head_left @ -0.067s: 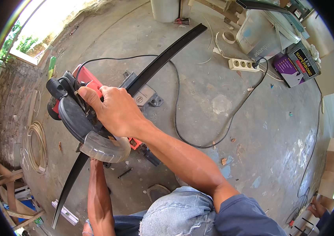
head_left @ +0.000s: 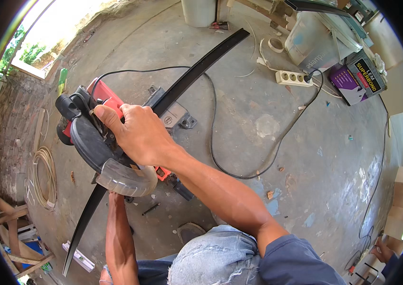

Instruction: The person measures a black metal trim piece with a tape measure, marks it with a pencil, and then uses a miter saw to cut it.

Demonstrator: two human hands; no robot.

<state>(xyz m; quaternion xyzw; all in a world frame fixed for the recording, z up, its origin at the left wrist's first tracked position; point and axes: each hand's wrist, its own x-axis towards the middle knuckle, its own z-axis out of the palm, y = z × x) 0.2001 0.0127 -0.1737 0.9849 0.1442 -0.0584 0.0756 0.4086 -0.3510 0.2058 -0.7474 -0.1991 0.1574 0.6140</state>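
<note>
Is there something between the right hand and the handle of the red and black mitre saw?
Nothing visible: the right hand lies directly on top of the red and black mitre saw. The saw's clear blade guard hides the left hand, beside the long black strip.

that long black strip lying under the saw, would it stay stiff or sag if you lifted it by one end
The long black strip looks thin and narrow for its length, so it would probably flex and droop at the far end. It lies flat on the concrete floor, so it seems unlikely to roll. With the saw over its middle under the right hand, it likely won't slide freely.
</note>
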